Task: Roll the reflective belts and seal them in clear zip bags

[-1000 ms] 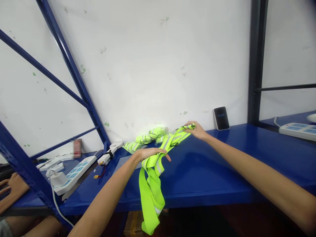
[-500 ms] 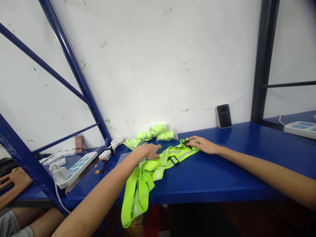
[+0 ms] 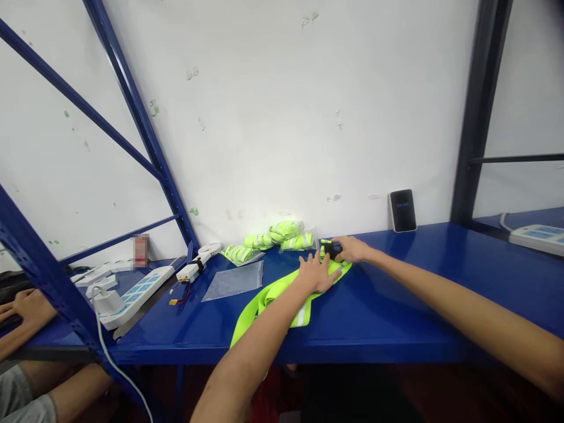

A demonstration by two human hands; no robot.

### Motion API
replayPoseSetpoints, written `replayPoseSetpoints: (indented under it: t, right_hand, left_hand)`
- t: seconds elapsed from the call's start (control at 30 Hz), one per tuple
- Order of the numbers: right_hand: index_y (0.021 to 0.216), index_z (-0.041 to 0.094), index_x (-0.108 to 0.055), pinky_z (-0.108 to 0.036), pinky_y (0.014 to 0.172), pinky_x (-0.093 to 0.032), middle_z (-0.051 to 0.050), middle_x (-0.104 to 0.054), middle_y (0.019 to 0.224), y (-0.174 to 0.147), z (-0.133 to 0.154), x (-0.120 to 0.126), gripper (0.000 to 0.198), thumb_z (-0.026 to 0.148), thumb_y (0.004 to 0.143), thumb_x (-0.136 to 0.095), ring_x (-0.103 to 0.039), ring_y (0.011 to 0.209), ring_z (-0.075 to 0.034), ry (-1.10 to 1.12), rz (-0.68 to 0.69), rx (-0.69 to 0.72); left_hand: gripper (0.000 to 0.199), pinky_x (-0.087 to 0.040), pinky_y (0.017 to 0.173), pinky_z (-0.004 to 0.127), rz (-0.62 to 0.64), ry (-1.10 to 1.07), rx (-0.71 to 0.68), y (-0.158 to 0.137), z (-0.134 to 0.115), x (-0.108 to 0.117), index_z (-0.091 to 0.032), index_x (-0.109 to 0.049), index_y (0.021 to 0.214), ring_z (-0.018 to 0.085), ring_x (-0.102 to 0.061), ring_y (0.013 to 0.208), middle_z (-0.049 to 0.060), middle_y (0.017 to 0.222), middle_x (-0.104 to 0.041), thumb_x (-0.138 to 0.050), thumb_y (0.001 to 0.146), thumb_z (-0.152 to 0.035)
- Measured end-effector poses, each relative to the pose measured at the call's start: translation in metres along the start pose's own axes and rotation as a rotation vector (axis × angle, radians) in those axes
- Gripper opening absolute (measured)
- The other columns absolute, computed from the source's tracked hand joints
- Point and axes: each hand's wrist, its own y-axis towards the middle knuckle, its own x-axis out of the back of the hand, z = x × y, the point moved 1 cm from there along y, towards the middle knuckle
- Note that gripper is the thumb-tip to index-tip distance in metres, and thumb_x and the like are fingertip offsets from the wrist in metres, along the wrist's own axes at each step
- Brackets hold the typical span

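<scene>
A neon-yellow reflective strap (image 3: 282, 288) with silver stripes lies bunched on the blue shelf, one end drooping over the front edge. My left hand (image 3: 315, 275) rests on it with fingers spread, partly covering it. Beyond those fingertips, at the strap's far right end, my right hand (image 3: 352, 249) pinches a black buckle (image 3: 332, 249). Behind my hands, several rolled reflective straps (image 3: 284, 232) sit in clear bags against the wall. An unfilled clear plastic bag (image 3: 233, 281) lies flat to the left of the strap.
A small dark-screened device (image 3: 402, 210) leans against the wall. To the left are a white handheld fan (image 3: 210, 251), a battery pack with wires (image 3: 189, 271) and a power strip (image 3: 138, 296). Blue shelf posts (image 3: 145, 129) frame the bench. Another person's hand (image 3: 33, 308) is at far left.
My left hand has moved right along the strap and now lies flat near the buckle. My right hand has lifted the buckle slightly. The clear bag is more fully exposed.
</scene>
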Motion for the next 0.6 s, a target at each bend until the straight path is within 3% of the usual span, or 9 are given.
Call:
replayPoseSetpoints:
  t: [0.13, 0.23, 0.33, 0.4, 0.5, 0.6]
  right_hand:
    - [0.134, 0.031, -0.053, -0.034, 0.077, -0.045, -0.012, -0.061, 0.112, -0.008, 0.020, -0.026, 0.059, 0.013, 0.078, -0.049, -0.061, 0.097, -0.027, -0.201, -0.219, 0.099]
    - [0.136, 0.031, -0.051, -0.044, 0.088, -0.043, -0.016, -0.051, 0.127, -0.009, 0.023, -0.039, 0.058, 0.010, 0.083, -0.041, -0.052, 0.113, -0.032, -0.242, -0.255, 0.200]
    - [0.143, 0.027, -0.042, -0.050, 0.102, -0.036, -0.013, -0.041, 0.144, -0.010, 0.016, -0.040, 0.055, 0.018, 0.089, -0.039, -0.037, 0.132, -0.032, -0.103, -0.123, 0.299]
    - [0.145, 0.024, -0.039, -0.047, 0.111, -0.028, -0.008, -0.038, 0.149, -0.011, 0.011, -0.038, 0.052, 0.029, 0.093, -0.035, -0.028, 0.140, -0.028, 0.031, 0.009, 0.355]
    - [0.142, 0.024, -0.045, -0.045, 0.116, -0.019, -0.002, -0.032, 0.154, -0.013, 0.009, -0.038, 0.055, 0.046, 0.096, -0.023, -0.019, 0.144, -0.028, 0.170, 0.123, 0.349]
    - [0.142, 0.024, -0.044, -0.045, 0.117, -0.017, -0.002, -0.032, 0.154, -0.010, 0.009, -0.042, 0.060, 0.053, 0.093, -0.025, -0.016, 0.145, -0.028, 0.205, 0.155, 0.383]
  left_hand:
    - [0.086, -0.023, 0.111, 0.054, -0.015, -0.145, 0.053, 0.007, 0.007, -0.020, -0.009, -0.020, 0.146, 0.035, -0.027, 0.140, 0.022, 0.152, -0.026, -0.022, 0.085, -0.069]
    - [0.079, -0.030, 0.109, 0.049, -0.088, -0.207, 0.058, 0.004, 0.008, -0.020, -0.010, -0.032, 0.138, 0.035, -0.037, 0.134, 0.022, 0.144, -0.039, -0.039, 0.081, -0.065]
    - [0.069, -0.038, 0.103, 0.042, -0.192, -0.297, 0.056, 0.001, 0.010, -0.018, -0.013, -0.037, 0.131, 0.031, -0.045, 0.125, 0.018, 0.133, -0.047, -0.048, 0.079, -0.057]
    - [0.070, -0.038, 0.104, 0.041, -0.237, -0.348, 0.074, -0.001, 0.011, -0.018, -0.015, -0.033, 0.134, 0.029, -0.043, 0.128, 0.016, 0.134, -0.045, -0.051, 0.078, -0.053]
    - [0.087, -0.034, 0.107, 0.043, -0.255, -0.353, 0.116, -0.005, 0.011, -0.018, -0.020, -0.018, 0.144, 0.032, -0.024, 0.140, 0.015, 0.151, -0.024, -0.056, 0.074, -0.054]
    - [0.084, -0.025, 0.112, 0.049, -0.189, -0.262, 0.122, -0.008, 0.009, -0.017, -0.022, -0.014, 0.148, 0.034, -0.015, 0.144, 0.013, 0.158, -0.012, -0.047, 0.079, -0.057]
